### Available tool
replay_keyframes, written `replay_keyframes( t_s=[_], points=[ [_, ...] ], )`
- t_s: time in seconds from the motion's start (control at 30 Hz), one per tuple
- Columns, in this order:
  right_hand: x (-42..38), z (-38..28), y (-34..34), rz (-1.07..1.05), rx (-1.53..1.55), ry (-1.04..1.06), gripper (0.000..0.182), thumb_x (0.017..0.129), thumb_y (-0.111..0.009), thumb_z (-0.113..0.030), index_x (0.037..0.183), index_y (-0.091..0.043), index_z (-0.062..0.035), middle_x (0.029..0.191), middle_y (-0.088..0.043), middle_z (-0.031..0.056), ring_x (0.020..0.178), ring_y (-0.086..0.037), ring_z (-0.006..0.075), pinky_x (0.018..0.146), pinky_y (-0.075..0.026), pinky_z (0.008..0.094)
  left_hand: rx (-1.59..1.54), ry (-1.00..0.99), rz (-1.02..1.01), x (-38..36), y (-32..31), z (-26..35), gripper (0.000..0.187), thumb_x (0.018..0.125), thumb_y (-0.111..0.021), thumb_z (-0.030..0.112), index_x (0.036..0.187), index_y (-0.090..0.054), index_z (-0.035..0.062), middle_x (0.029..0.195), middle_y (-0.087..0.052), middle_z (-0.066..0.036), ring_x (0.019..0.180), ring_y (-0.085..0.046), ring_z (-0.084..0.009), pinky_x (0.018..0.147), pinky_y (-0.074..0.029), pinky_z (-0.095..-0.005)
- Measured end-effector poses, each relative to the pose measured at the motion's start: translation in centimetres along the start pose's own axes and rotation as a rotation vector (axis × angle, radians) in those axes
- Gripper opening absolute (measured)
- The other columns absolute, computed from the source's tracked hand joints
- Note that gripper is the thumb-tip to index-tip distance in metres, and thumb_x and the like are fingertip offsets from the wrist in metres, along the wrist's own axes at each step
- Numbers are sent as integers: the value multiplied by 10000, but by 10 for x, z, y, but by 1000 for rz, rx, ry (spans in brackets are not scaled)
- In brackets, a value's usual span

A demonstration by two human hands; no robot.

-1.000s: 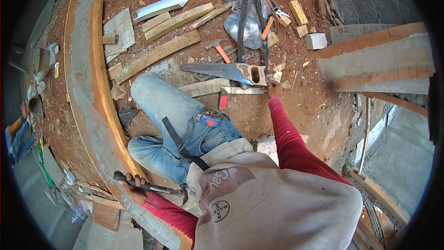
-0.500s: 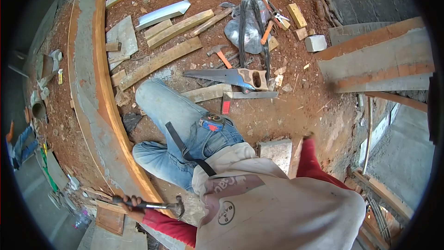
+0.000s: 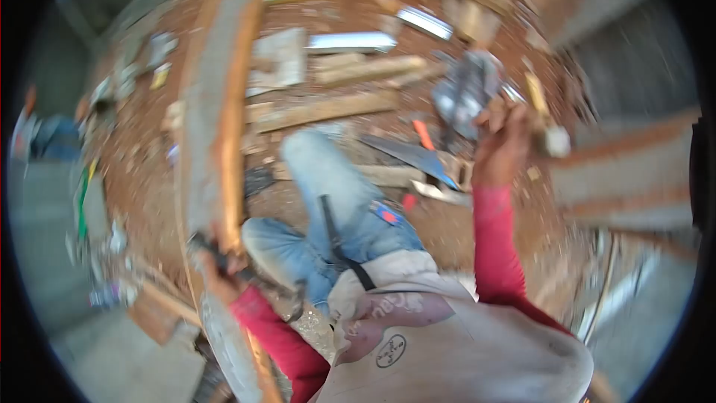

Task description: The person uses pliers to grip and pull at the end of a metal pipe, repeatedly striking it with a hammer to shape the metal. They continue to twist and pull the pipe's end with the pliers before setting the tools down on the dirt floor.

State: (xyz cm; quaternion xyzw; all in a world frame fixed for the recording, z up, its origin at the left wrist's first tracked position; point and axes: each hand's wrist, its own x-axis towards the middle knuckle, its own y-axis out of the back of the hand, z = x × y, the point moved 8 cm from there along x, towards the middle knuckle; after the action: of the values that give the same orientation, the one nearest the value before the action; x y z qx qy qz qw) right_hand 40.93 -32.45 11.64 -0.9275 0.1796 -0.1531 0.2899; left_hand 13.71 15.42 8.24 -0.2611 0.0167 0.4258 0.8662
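My left hand [image 3: 218,277], low at the left beside the long board, is closed around the handle of a claw hammer [image 3: 297,300]. The hammer head points towards my lap. My right hand [image 3: 503,149] is stretched forward over the tools, at the edge of a clear plastic bag [image 3: 461,97]. Blur smears its fingers, and a shiny metal tool end [image 3: 513,92] shows just beyond them; whether they grip it I cannot make out. A handsaw [image 3: 418,158] lies left of my right forearm, with an orange handle [image 3: 423,134] behind it. A tape measure [image 3: 386,213] is at my waist.
A long cement-stained board [image 3: 235,104] runs along my left side. Wood offcuts [image 3: 328,110] and metal channel pieces [image 3: 350,42] lie on the red dirt ahead. Stained boards [image 3: 626,186] stand at the right. Part of another person [image 3: 56,138] shows far left.
My right hand has swung forward from beside my hip to the tools by the plastic bag. My left hand still holds the hammer. The whole view has turned and blurred.
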Motion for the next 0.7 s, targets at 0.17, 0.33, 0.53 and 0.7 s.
replay_keyframes(
  t_s=[0.17, 0.33, 0.53, 0.7],
  points=[
    [-177, 117, -155, -312, 195, -815, 153, 1043, -501, -255, 1053, -469, -106, 638, -380, -9, 543, -417, 121, 539, -468, 328, -36, -46, -219, -16, -100, -4, 696, 926, -615, 461, 1371, -462, -51, 1386, -553, -189, 523, -477, -58, 456, -393, -225],
    [-255, 160, -159, -371, 88, -1149, 160, 1053, -463, -270, 1052, -497, -114, 631, -367, -42, 503, -351, 89, 524, -414, 283, -215, -86, -229, -14, -80, 3, 530, 991, -556, 384, 1409, -424, 87, 1523, -376, -234, 570, -517, -81, 507, -443, -236],
    [-282, 151, -154, -808, -10, -1114, 165, 1052, -442, -237, 1001, -498, -90, 633, -368, -28, 513, -344, 73, 517, -383, 258, -183, -158, -150, -4, -40, 16, 571, 1005, -543, 387, 1428, -398, 32, 1491, -438, -188, 577, -519, -78, 512, -449, -229],
    [-279, 150, -145, -653, 174, -1176, 120, 1040, -453, -191, 1015, -485, -78, 716, -411, -9, 532, -338, 76, 499, -310, 224, -188, -183, -108, -9, -37, 16, 590, 1009, -548, 372, 1438, -394, -3, 1442, -509, -135, 578, -514, -72, 517, -446, -213]
  ],
)
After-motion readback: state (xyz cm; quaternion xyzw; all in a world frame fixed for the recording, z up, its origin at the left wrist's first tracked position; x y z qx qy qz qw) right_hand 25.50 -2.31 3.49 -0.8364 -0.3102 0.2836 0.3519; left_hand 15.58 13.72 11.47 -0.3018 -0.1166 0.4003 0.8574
